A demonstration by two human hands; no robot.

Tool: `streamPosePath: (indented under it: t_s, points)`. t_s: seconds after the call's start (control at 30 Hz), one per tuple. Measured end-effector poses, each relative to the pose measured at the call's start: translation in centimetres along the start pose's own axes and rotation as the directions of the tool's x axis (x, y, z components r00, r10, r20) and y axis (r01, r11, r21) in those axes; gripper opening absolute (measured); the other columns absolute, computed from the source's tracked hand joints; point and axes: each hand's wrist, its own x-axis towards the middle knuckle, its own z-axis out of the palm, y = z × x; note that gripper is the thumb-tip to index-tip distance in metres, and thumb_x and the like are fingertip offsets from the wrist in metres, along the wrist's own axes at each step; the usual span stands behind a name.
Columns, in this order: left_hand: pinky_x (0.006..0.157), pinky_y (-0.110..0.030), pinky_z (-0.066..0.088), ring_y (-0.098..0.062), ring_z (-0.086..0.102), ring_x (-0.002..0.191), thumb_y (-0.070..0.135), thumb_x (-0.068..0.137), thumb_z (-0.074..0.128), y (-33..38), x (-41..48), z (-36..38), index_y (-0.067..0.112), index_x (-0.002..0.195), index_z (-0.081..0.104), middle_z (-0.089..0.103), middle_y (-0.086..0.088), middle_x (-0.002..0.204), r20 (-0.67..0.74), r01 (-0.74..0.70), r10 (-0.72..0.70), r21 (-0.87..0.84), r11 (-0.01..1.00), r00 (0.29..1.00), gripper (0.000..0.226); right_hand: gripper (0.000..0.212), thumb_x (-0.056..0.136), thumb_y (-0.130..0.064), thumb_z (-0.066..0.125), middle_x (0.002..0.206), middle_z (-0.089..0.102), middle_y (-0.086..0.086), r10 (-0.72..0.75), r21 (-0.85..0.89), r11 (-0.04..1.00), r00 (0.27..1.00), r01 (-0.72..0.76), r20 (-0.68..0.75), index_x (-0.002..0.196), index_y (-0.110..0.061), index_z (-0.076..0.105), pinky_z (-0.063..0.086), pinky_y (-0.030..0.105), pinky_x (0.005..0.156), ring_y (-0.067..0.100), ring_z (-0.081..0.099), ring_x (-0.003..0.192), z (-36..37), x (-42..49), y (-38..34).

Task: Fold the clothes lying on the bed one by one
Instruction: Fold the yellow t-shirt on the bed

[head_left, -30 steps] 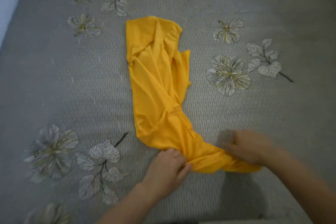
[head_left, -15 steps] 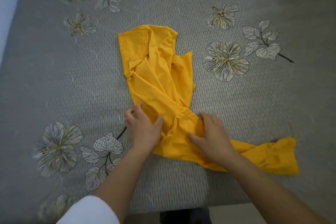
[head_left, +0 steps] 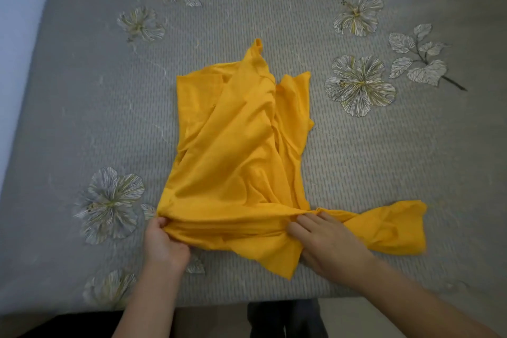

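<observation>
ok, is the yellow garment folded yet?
Not folded: the yellow garment lies bunched and creased on the bed, one end trailing right. The left hand grips its near-left corner; the right hand presses its near edge.

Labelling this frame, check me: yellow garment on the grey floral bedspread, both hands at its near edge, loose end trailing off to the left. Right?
No. The loose end trails to the right, past the right hand, not left; the head view shows it. The rest stands: yellow garment on the grey floral bedspread, left hand and right hand at its near edge.
</observation>
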Motion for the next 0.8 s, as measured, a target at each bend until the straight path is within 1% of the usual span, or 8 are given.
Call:
streamPosePath:
  t_s: [0.1,0.23,0.37,0.47,0.57,0.67,0.73,0.8]
  points:
    - [0.1,-0.042,0.042,-0.023,0.052,0.118,0.027,0.099,0.035,-0.1,0.6,0.0,0.021,0.127,0.055,0.056,-0.003,0.124,-0.042,-0.058,0.061,0.076,0.995,0.997,0.035,0.015,0.076,-0.034,0.066,0.086,0.062,-0.004,0.058,0.134,0.988,0.99,-0.075,0.131,0.084,-0.021,0.062,0.048,0.029,0.075,0.015,0.061,0.084,-0.6,0.3,-0.3]
    - [0.065,-0.027,0.042,-0.011,0.054,0.082,0.028,0.091,0.044,1.5,0.7,0.1,0.028,0.085,0.06,0.059,0.006,0.091,-0.153,-0.21,0.224,0.102,0.972,0.962,0.017,0.023,0.076,-0.035,0.05,0.069,0.058,-0.001,0.113,0.34,0.919,0.959,-0.201,0.261,0.063,-0.015,0.051,0.041,0.034,0.058,0.014,0.051,0.066,-1.0,0.4,-1.0]
    - [0.062,-0.029,0.038,-0.014,0.051,0.075,0.028,0.076,0.047,3.1,0.8,-2.1,0.029,0.067,0.054,0.055,0.01,0.078,-0.272,-0.288,0.281,0.016,0.958,0.92,0.011,0.025,0.073,-0.037,0.051,0.065,0.06,-0.001,0.063,0.357,0.905,0.902,-0.233,0.428,0.065,-0.013,0.055,0.038,0.03,0.054,0.013,0.051,0.06,-1.4,0.5,-1.7]
    - [0.075,-0.038,0.049,-0.021,0.061,0.088,0.031,0.078,0.049,3.2,0.8,-3.8,0.03,0.082,0.068,0.067,0.004,0.095,-0.297,-0.306,0.305,0.046,0.951,0.905,0.019,0.003,0.076,-0.029,0.057,0.072,0.057,-0.011,0.218,0.38,0.863,0.924,-0.332,0.313,0.076,-0.026,0.056,0.04,0.026,0.059,0.007,0.051,0.067,-1.6,0.8,-1.0]
    - [0.086,-0.039,0.05,-0.025,0.061,0.106,0.039,0.089,0.051,2.0,0.7,-4.4,0.02,0.119,0.063,0.064,-0.006,0.12,-0.132,-0.215,0.233,0.137,0.967,0.964,0.038,0.021,0.071,-0.026,0.058,0.086,0.048,-0.015,0.346,0.459,0.82,0.935,-0.342,0.079,0.092,-0.024,0.054,0.038,0.024,0.067,0.006,0.046,0.079,-1.0,0.9,-0.7]
    - [0.075,-0.034,0.048,-0.018,0.059,0.093,0.036,0.087,0.061,1.0,0.7,-5.0,0.026,0.104,0.063,0.062,0.001,0.107,-0.138,-0.266,0.306,0.248,0.931,0.942,0.019,0.047,0.071,-0.049,0.051,0.114,0.047,-0.009,0.239,0.221,0.936,0.957,-0.273,0.167,0.112,-0.025,0.055,0.034,0.031,0.089,0.014,0.042,0.108,0.3,1.1,-1.4]
    - [0.073,-0.034,0.048,-0.015,0.059,0.086,0.037,0.081,0.067,1.2,0.5,-5.7,0.028,0.092,0.064,0.064,0.006,0.097,-0.127,-0.252,0.285,0.226,0.941,0.95,0.014,0.033,0.077,-0.047,0.054,0.113,0.048,-0.009,0.15,0.082,0.981,0.953,-0.177,0.264,0.106,-0.029,0.054,0.03,0.033,0.092,0.014,0.043,0.111,1.0,1.5,-1.6]
    - [0.064,-0.029,0.044,-0.012,0.056,0.075,0.031,0.075,0.067,1.6,0.5,-6.5,0.025,0.077,0.064,0.061,0.007,0.081,-0.15,-0.251,0.273,0.152,0.956,0.95,0.007,0.016,0.079,-0.035,0.061,0.095,0.053,-0.007,0.145,0.107,0.98,0.971,-0.167,0.191,0.088,-0.025,0.053,0.033,0.03,0.078,0.018,0.055,0.096,0.2,2.0,-1.1]
